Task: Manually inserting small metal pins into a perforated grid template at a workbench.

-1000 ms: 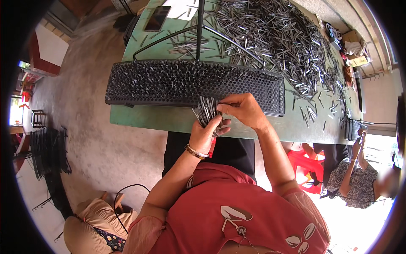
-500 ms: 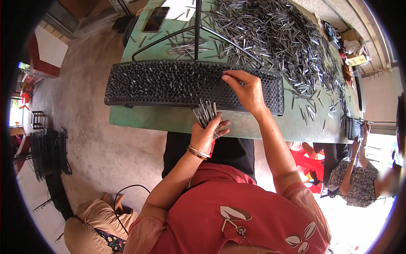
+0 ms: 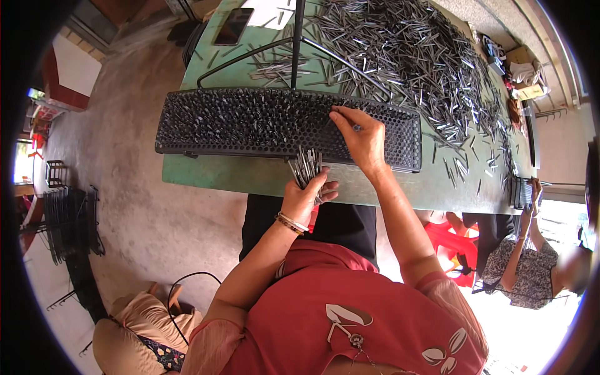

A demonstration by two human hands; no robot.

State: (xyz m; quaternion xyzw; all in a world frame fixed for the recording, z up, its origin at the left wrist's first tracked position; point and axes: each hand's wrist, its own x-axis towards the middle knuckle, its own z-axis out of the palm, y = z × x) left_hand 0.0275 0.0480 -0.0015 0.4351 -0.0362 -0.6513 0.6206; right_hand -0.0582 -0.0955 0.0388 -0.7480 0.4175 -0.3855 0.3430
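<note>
A long black rack (image 3: pixel 400 134) full of round holes lies along the near edge of the green table. Thin dark metal pieces stand packed in its left and middle holes, while the holes at its right end show bare. My left hand (image 3: pixel 304 194), just below the rack's front edge, is closed around a bundle of slim metal strips (image 3: pixel 306 164) whose tips point up. Over the right-centre of the rack, my right hand (image 3: pixel 362 134) pinches with thumb and forefinger close to the holes. Whatever sits in that pinch is too small to make out.
A big heap of loose metal strips (image 3: pixel 400 50) covers the far right of the green table (image 3: pixel 250 173). Black rods (image 3: pixel 295 50) rise behind the rack. A phone (image 3: pixel 234 27) lies on the far left. Another person (image 3: pixel 525 269) works at the right end, near a red stool (image 3: pixel 455 244).
My right hand has shifted very slightly over the rack, its fingers still pinched. The left hand stays almost where it was with its bundle of strips.
</note>
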